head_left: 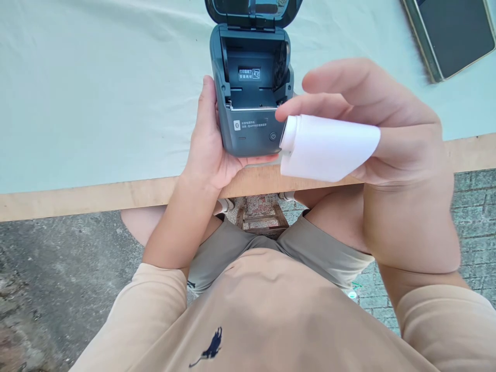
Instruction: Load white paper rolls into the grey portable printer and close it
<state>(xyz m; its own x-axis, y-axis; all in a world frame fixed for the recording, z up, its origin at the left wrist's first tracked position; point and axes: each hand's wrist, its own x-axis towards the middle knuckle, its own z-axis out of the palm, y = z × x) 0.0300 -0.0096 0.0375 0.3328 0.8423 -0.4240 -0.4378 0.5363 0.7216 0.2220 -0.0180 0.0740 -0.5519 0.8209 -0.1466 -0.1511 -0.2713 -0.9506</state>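
Observation:
A dark grey label printer [251, 124] sits in my left hand [211, 139], which cradles it from the left and below, thumb along its side. Its lid [253, 13] is flipped up at the far end, and the paper bay inside holds no roll. In my right hand [399, 113] is a white paper roll [329, 147] with a loose end hanging down, just right of the printer's front corner. The index and middle fingers curve above the roll; the thumb is mostly behind the paper.
A pale cloth [96, 103] covers the table, whose bare wooden edge [77, 199] runs along the near side. At the far right lies a dark phone-like device [457, 36]. My legs and a wooden stool frame [261, 222] are below the edge.

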